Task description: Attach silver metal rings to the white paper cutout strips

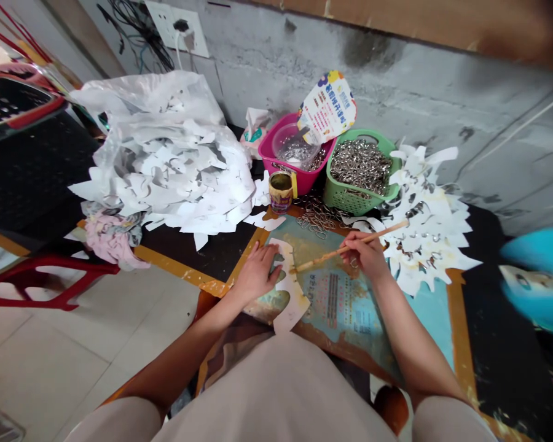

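Note:
My left hand lies flat, fingers spread, pressing a white cut-out paper shape onto a glue-stained printed board. My right hand is closed around a thin wooden brush, its tip touching the paper shape near my left fingers. A small open glue tin stands just beyond the board.
A heap of white paper cut-outs spills from a plastic bag at left; another pile lies at right. A pink basket and a green basket hold metal rings, several loose ones before them. A concrete wall stands behind.

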Tool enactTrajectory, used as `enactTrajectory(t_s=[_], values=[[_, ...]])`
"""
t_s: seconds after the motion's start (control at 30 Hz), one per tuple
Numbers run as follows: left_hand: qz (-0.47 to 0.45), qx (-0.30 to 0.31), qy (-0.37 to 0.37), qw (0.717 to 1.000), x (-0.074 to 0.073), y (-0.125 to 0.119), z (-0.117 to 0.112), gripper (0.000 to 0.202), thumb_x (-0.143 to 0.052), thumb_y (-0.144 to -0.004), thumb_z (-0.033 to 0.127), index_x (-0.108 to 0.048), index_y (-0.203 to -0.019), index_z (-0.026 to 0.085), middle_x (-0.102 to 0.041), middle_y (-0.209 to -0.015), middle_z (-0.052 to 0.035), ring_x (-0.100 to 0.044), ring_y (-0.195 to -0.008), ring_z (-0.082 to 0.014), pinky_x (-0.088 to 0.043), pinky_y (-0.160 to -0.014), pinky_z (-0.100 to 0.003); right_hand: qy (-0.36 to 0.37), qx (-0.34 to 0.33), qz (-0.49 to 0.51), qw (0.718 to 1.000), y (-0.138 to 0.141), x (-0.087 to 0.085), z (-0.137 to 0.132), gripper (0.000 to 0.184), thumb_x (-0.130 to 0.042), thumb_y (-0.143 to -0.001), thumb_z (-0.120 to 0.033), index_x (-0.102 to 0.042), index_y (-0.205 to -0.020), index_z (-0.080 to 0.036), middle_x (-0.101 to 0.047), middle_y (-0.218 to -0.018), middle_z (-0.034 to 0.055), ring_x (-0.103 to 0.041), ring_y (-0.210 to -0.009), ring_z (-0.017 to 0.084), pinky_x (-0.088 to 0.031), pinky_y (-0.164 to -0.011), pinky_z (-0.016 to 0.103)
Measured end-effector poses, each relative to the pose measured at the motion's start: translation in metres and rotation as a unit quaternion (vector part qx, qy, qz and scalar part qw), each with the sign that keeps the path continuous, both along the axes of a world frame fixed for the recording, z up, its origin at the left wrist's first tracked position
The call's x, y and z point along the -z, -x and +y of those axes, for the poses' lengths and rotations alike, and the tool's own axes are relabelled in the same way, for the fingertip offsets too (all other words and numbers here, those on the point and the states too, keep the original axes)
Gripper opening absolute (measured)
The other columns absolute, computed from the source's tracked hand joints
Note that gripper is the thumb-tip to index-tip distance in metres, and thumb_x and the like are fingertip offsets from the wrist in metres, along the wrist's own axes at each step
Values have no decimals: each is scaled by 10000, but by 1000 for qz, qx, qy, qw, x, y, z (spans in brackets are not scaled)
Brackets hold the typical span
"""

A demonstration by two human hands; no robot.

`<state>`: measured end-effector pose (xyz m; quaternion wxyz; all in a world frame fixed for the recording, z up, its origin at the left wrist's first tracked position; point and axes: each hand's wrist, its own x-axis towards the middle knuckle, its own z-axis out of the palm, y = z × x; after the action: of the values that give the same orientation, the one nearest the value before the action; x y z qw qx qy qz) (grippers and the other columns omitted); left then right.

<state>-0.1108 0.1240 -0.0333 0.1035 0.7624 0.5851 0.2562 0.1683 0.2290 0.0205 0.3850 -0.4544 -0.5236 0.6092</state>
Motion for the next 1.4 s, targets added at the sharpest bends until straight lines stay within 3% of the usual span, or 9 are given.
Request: enactTrajectory(t_s=[0.4, 0.7, 0.87, 0.93, 1.0, 1.07, 1.13, 1.27, 1.4], values=[[2, 4, -4, 1000, 4, 1, 0, 320, -529, -908, 239, -484, -1219, 176, -631, -1238, -125, -574, -1227, -291, -295, -1183, -565, -98, 52, -11, 994, 1, 8, -3, 168, -649, -819, -342, -691, -737, -201, -690, -648, 0, -648, -527, 137, -576, -527, 252], [-2, 6, -7, 1000, 2, 0, 1, 324, -535, -899, 225, -493, -1214, 160, -640, -1206, -136, -583, -1209, -290, -296, -1177, -577, -136, 36, -26, 990, 17, 10, -9, 224, -642, -863, -411, -675, -794, -201, -688, -683, 5, -664, -572, 156, -594, -580, 298], [-15, 4, -24, 1000, -3, 0, -1, 311, -516, -915, 237, -493, -1219, 175, -580, -1265, -153, -560, -1220, -295, -410, -1089, -541, -219, 119, -24, 968, 9, 2, -20, 221, -612, -912, -407, -689, -984, -213, -712, -844, 30, -703, -714, 168, -611, -676, 318], [-9, 1, -39, 999, -14, -3, -11, 244, -510, -933, 276, -526, -1154, 173, -547, -1267, -171, -557, -1192, -306, -493, -968, -481, -245, 130, -25, 961, -3, -2, -31, 263, -591, -930, -404, -669, -1113, -232, -721, -932, 49, -714, -776, 187, -614, -660, 327], [19, 33, -19, 999, -27, -9, -29, 210, -531, -936, 355, -562, -1036, 172, -586, -1122, -150, -596, -1039, -292, -515, -850, -432, -267, 114, -40, 956, -17, -4, -47, 291, -564, -946, -407, -655, -1172, -250, -720, -1028, 66, -710, -747, 184, -601, -599, 321], [59, 117, 65, 989, -41, -16, -49, 315, -604, -883, 483, -569, -948, 177, -610, -950, -101, -603, -899, -275, -501, -768, -399, -282, 79, -73, 953, -30, -2, -68, 265, -527, -964, -411, -677, -1122, -259, -679, -1212, 84, -674, -622, 137, -581, -562, 316], [104, 175, 139, 969, -50, -22, -66, 359, -652, -845, 500, -571, -973, 174, -626, -955, -90, -605, -874, -272, -486, -760, -392, -267, 44, -102, 957, -37, 3, -92, 245, -505, -976, -398, -689, -1063, -261, -606, -1351, 86, -630, -549, 95, -570, -567, 311], [133, 190, 181, 956, -56, -27, -80, 157, -561, -904, 324, -568, -966, 180, -640, -962, -76, -610, -874, -257, -452, -750, -365, -205, 29, -131, 969, -36, 14, -133, 271, -498, -981, -400, -662, -1156, -273, -708, -1049, 62, -624, -631, 136, -551, -608, 293], [109, 154, 173, 967, -53, -27, -80, 112, -440, -897, 174, -542, -854, 191, -631, -854, -48, -594, -759, -214, -406, -675, -330, -115, 52, -42, 991, -28, 25, -153, 262, -532, -968, -391, -650, -1162, -260, -731, -879, 43, -662, -678, 165, -566, -615, 293]])
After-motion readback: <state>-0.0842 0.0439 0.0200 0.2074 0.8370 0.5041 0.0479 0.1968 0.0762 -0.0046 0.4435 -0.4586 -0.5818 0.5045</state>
